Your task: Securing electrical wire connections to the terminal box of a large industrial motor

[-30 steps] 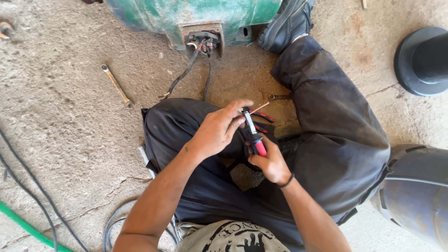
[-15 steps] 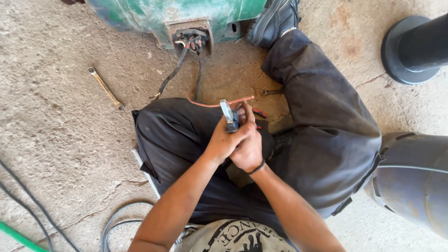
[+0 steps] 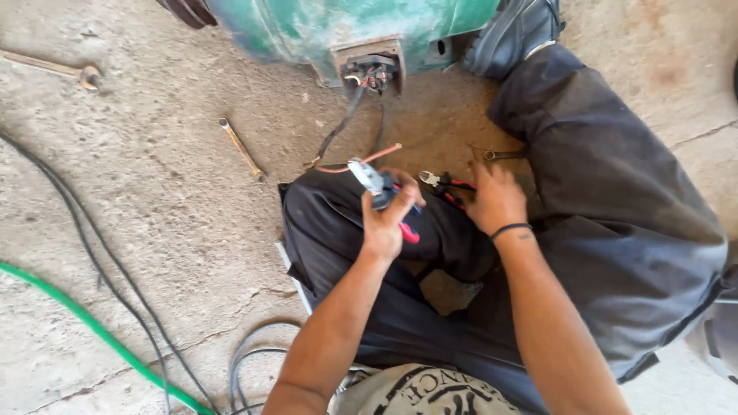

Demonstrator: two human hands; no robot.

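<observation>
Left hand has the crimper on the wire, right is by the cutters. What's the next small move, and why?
Probably close the right hand on the red-handled cutters: its fingers already rest on them on the lap, while the left hand holds the pliers-like tool on the copper wire.

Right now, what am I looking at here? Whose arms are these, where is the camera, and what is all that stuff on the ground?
The camera sits on a person's head and looks down, so the two bare arms are that person's own. They sit on a concrete floor in dark trousers.

The left hand holds up a plier-like tool with blue and red handles, gripping a copper-coloured wire. The right hand rests on the lap beside small cutters with red handles.

Ahead stands a worn green machine with an open terminal box and dark cables hanging out. A wrench lies on the floor, and a green hose and black cables run along the left.
</observation>
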